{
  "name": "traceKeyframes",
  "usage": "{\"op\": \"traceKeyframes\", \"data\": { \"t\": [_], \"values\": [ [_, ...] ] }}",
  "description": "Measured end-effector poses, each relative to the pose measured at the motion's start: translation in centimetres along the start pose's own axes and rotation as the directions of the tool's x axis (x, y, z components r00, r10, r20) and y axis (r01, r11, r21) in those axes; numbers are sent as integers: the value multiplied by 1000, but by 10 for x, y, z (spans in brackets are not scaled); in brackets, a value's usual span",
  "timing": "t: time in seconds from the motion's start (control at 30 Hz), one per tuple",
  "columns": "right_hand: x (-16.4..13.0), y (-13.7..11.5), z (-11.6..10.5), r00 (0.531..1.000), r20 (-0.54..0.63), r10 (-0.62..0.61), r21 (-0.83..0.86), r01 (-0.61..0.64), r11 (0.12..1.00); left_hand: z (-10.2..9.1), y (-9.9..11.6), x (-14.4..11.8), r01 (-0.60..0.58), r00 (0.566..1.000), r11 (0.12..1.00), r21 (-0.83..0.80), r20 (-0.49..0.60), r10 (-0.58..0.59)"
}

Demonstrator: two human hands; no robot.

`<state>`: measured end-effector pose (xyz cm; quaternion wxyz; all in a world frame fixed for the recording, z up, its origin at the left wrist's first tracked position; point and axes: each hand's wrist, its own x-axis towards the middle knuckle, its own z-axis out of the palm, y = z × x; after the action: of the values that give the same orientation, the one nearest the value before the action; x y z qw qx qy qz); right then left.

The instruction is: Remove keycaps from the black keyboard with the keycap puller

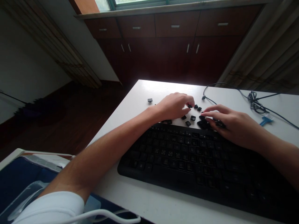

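Note:
A black keyboard (pixel 187 155) lies across the white table (pixel 144 199). Several loose black keycaps (pixel 192 117) are scattered on the table just beyond its far edge. My left hand (pixel 175 105) hovers over them, its fingertips pinched on one keycap (pixel 189 106). My right hand (pixel 231 123) rests at the keyboard's far edge with fingers spread over a cluster of keycaps (pixel 203 123); whether it holds any I cannot tell. One keycap (pixel 149 100) lies alone to the left.
A black cable (pixel 254 104) snakes over the table's far right, beside a small blue tool (pixel 265 120). Dark wooden cabinets (pixel 175 43) stand behind the table. A blue bag (pixel 21 177) and a white cord (pixel 105 214) sit at the lower left.

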<state>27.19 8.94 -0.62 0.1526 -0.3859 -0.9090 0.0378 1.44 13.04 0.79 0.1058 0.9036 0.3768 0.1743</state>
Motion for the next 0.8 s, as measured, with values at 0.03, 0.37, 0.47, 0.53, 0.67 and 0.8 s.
{"op": "traceKeyframes", "data": {
  "t": [0.03,0.37,0.47,0.53,0.67,0.8],
  "values": [
    [0,0,0,1000,1,-1,1,1,1000,0,0,0,0,1000,1000,-2,-2,0],
    [1,1,-1,1000,4,-3,16,3,1000,-1,0,0,7,1000,1000,-10,3,-7],
    [1,0,-1,1000,-5,-10,15,10,1000,-2,1,0,12,1000,1000,2,-16,-12],
    [0,0,0,1000,-8,-11,18,11,1000,-3,2,0,5,1000,1000,1,-21,-5],
    [0,3,1,1000,-4,-12,20,12,1000,-3,2,0,-1,1000,1000,-1,-30,1],
    [0,6,2,1000,-7,-30,9,30,1000,-2,2,0,-2,999,1000,-8,-39,2]
  ]
}}
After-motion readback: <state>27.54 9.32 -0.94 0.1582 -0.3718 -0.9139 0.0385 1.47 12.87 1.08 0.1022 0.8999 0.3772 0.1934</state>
